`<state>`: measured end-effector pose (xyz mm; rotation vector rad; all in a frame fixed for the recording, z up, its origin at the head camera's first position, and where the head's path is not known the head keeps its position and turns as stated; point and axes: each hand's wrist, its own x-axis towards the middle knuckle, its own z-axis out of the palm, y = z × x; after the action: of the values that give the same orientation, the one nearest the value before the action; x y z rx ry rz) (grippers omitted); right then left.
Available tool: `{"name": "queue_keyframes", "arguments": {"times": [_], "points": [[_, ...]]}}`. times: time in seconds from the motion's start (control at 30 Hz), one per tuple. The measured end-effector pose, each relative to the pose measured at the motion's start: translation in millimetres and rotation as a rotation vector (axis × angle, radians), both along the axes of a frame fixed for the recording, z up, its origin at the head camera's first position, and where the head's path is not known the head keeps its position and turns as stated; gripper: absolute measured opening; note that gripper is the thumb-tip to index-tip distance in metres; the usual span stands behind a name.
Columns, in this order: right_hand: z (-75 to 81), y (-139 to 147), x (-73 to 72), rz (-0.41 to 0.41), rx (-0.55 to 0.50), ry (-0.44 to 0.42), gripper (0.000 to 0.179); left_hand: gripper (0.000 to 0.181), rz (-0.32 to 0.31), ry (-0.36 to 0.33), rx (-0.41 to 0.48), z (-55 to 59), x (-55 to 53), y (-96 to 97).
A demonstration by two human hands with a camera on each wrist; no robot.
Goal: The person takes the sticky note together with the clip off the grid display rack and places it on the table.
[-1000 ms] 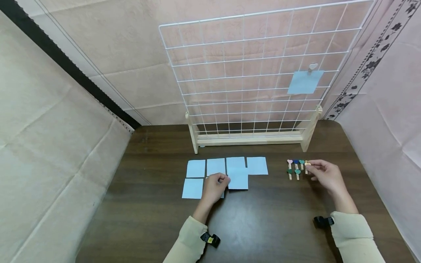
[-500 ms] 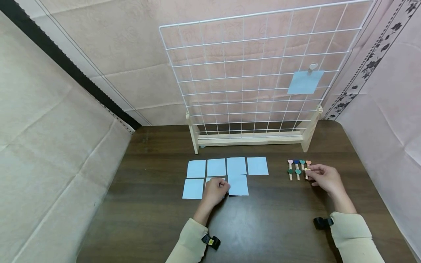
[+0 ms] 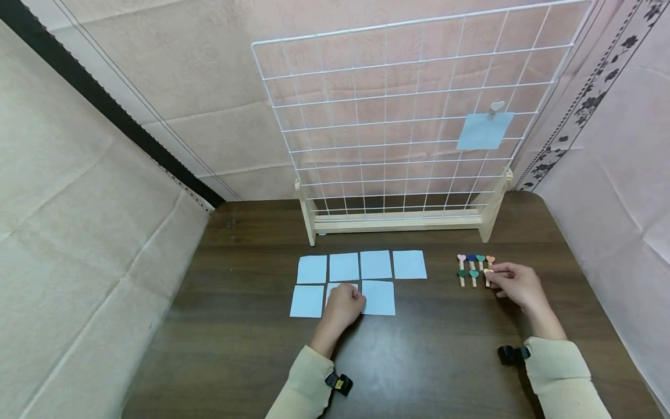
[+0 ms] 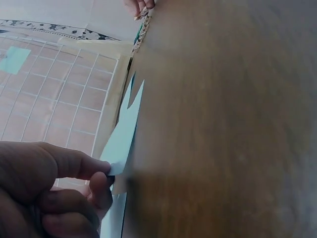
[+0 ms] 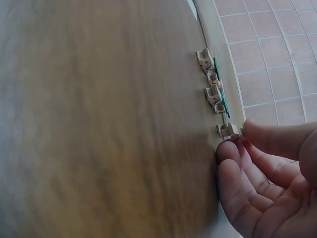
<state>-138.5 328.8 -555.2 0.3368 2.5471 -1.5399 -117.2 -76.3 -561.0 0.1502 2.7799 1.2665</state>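
My left hand point(image 3: 342, 308) pinches the near corner of a light blue paper square point(image 3: 380, 298) between thumb and forefinger, plain in the left wrist view, where the paper point(image 4: 124, 134) shows edge-on. That square is in the lower row of several matching squares on the table. Another square point(image 3: 333, 286) is partly hidden behind this hand. My right hand point(image 3: 517, 285) holds a small wooden clothespin point(image 3: 487, 279) with a pale yellow heart between its fingertips, low over the table. In the right wrist view the clothespin point(image 5: 230, 131) touches the thumb.
Several heart-topped clothespins point(image 3: 473, 274) lie in two rows beside the right hand. Behind the squares, a white wire grid point(image 3: 384, 110) stands on a wooden base point(image 3: 398, 223). One blue square point(image 3: 485, 131) hangs on it from a white heart clip point(image 3: 496, 107). Fabric walls surround the brown table point(image 3: 235, 349).
The held blue square has moved toward me, away from overlapping the upper row. The right hand has shifted slightly nearer with the yellow-heart clothespin, uncovering an orange-heart one.
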Motion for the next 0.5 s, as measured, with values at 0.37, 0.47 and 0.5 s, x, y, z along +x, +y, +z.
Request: {"name": "queue_keyframes", "arguments": {"times": [0.37,0.47,0.5], "points": [[-1.4,0.2,-1.9,0.016,0.008,-0.027,0.039,0.052,0.052,-0.118,-0.107,10.3,0.1,9.6],[-0.8,0.6,-2.4,0.028,-0.008,-0.03,0.039,0.052,0.05,-0.111,-0.145,9.8,-1.5,10.9],[-1.0,0.8,-2.8,0.032,-0.015,-0.031,0.039,0.052,0.05,-0.113,-0.154,10.0,-1.8,11.3]]}}
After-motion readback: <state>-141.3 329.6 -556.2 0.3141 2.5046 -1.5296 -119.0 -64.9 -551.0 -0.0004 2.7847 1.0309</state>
